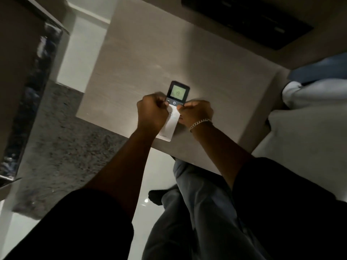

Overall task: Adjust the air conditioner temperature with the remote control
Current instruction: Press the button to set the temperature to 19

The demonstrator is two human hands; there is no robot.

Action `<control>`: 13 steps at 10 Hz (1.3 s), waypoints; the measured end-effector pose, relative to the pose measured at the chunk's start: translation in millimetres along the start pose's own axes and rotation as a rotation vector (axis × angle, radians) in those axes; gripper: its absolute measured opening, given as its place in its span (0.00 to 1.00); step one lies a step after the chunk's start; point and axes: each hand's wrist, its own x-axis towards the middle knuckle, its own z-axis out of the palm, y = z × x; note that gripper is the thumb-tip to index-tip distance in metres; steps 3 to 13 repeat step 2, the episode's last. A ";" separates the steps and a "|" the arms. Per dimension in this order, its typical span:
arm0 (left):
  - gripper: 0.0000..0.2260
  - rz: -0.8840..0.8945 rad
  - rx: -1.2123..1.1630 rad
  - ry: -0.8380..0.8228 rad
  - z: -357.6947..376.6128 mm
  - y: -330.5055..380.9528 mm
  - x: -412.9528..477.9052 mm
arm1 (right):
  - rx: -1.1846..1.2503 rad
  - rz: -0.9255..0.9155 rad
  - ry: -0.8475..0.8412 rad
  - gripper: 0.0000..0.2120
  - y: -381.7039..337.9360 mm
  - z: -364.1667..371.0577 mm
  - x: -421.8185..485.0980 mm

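Note:
A slim remote control with a dark top, a lit greenish screen and a white lower body sits at the middle of the view, over the near edge of a pale table. The screen shows a number, too blurred to read for sure. My left hand grips the remote's left side with curled fingers. My right hand, with a chain bracelet on the wrist, holds the right side, its thumb near the power button. The air conditioner is out of view.
A dark flat device lies at the table's far right. A speckled rug covers the floor on the left, beside a dark cabinet edge. White and blue bedding lies to the right. My legs in light trousers are below.

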 end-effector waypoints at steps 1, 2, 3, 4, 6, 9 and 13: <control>0.07 0.085 0.105 0.033 19.4 -1.7 -3.4 | -0.090 -0.039 0.025 0.10 9.5 -2.2 11.9; 0.09 0.164 0.198 0.044 14.8 -4.0 -9.0 | -0.140 -0.061 0.047 0.11 13.7 -3.0 11.3; 0.09 0.164 0.198 0.044 14.8 -4.0 -9.0 | -0.140 -0.061 0.047 0.11 13.7 -3.0 11.3; 0.09 0.164 0.198 0.044 14.8 -4.0 -9.0 | -0.140 -0.061 0.047 0.11 13.7 -3.0 11.3; 0.09 0.164 0.198 0.044 14.8 -4.0 -9.0 | -0.140 -0.061 0.047 0.11 13.7 -3.0 11.3; 0.09 0.164 0.198 0.044 14.8 -4.0 -9.0 | -0.140 -0.061 0.047 0.11 13.7 -3.0 11.3; 0.09 0.164 0.198 0.044 14.8 -4.0 -9.0 | -0.140 -0.061 0.047 0.11 13.7 -3.0 11.3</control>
